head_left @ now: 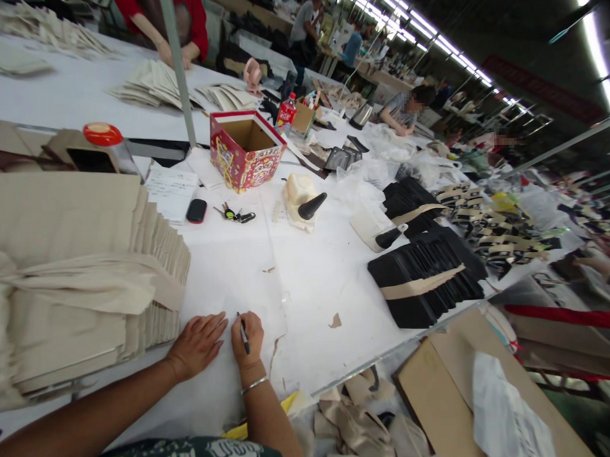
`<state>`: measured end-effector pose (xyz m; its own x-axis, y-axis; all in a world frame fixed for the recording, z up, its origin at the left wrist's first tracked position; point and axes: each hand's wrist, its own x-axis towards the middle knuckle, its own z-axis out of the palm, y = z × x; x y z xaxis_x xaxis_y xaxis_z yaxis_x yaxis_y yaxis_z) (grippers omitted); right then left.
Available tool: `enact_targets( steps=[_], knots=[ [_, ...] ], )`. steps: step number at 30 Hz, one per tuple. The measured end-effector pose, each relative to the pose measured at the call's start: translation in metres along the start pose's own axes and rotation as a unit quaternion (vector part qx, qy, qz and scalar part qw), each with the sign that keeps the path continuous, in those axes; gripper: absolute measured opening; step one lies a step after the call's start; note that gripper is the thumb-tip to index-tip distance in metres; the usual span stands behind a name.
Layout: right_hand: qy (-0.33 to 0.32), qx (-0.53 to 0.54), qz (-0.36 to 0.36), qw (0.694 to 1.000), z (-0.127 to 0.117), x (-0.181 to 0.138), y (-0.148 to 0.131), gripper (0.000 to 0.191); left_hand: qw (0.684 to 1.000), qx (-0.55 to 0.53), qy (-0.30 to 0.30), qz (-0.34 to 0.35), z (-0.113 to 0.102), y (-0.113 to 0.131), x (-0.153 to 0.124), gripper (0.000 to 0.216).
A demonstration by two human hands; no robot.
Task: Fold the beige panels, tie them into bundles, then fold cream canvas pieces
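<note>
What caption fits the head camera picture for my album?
Right hand holding a pen at a white table, left hand resting beside it, near a beige stack.

Overhead, the hall is lit by rows of strip lights (422, 22), strung out toward the far right beneath a dark ceiling (517, 14). A red banner (540, 87) is hung there, its lettering blurred! At far left, a long white table (80, 83) is crossed by an upright metal pole (178, 59); at right, the view is cut by a slanting rail (567, 142).
</note>
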<state>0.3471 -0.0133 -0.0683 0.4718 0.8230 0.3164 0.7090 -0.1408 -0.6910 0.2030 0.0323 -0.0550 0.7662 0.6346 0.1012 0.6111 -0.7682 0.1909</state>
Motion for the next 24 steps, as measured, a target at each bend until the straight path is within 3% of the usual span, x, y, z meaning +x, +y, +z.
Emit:
enact_targets(
  steps=[24],
  knots=[
    [0.009,-0.003,-0.01,1.0,-0.0005,0.0011,0.0002,0.019,0.999,0.014,0.029,0.014,0.0043,-0.0013,0.0002,0.036]
  ],
)
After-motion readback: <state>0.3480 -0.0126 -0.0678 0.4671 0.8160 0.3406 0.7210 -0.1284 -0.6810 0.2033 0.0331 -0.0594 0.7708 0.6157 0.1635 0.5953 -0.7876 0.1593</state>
